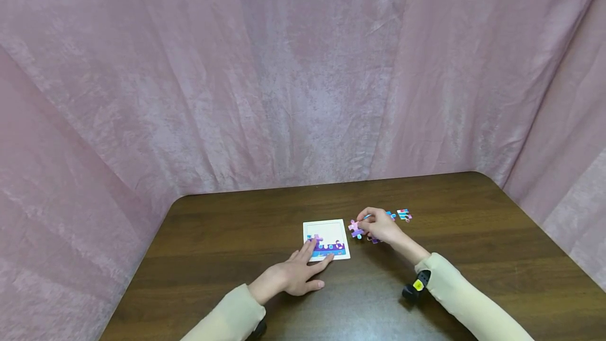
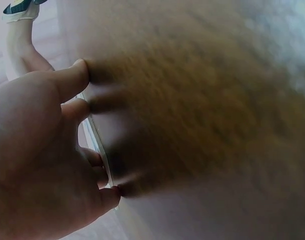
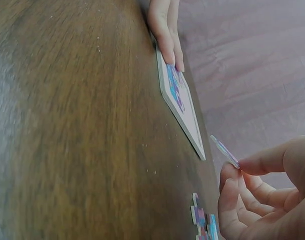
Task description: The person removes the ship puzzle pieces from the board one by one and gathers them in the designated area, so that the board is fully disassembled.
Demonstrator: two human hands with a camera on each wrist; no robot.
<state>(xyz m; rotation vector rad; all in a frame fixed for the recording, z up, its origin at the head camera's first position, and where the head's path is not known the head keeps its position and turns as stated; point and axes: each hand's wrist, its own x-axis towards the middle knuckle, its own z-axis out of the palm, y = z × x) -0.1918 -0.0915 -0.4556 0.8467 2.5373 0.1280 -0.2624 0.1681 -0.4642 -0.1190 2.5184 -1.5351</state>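
Puzzle piece (image 1: 353,227) is pinched in R hand (image 1: 381,227), prob light & stiff, best by edges, L hand (image 1: 299,273) spread, touching board (image 1: 332,231)!

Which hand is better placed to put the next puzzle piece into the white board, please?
Probably the right hand: it pinches a pink and purple puzzle piece in the air, near the white board. The left hand touches the board with its fingers, so it could steady it.

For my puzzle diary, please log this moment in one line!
left hand touches puzzle board | right hand pinches pink-purple piece | loose pieces on table
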